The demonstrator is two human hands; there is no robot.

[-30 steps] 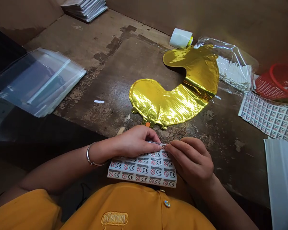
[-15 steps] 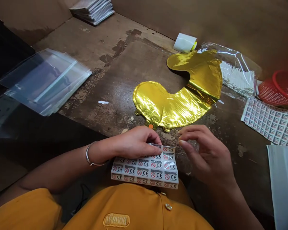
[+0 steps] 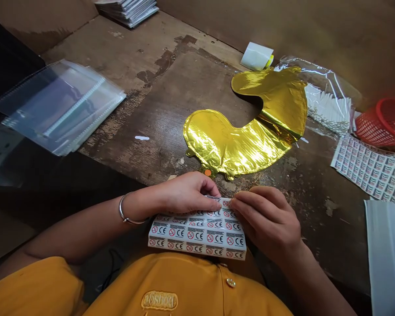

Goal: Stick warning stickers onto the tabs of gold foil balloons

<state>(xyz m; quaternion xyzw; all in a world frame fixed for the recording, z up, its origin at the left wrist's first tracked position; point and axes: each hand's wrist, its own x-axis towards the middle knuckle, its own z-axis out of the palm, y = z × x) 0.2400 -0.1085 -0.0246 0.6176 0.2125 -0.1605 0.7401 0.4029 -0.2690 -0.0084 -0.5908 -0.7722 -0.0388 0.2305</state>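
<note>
A white sticker sheet (image 3: 197,235) printed with rows of CE marks and red warning circles lies over the lap at the table edge. My left hand (image 3: 187,193) is closed on its far edge, thumb on top and fingers beneath. At the sheet's far right corner, my right hand (image 3: 271,219) has its fingertips pinched together on the edge; whether a single sticker is between them is hidden. Just beyond both hands lies a flat gold foil balloon (image 3: 227,142), curved in shape, with small tabs and an orange dot (image 3: 207,173) at its near end.
Clear plastic sleeves (image 3: 66,105) are stacked at left. A folded stack (image 3: 128,11) sits at the back. To the right are a bag of white strips (image 3: 329,105), a red basket (image 3: 382,125), another sticker sheet (image 3: 370,169) and pale sheets (image 3: 388,245).
My right hand has moved left and its fingers have come together at the sticker sheet's far right corner. My left hand keeps its hold on the sheet. The balloon looks unmoved.
</note>
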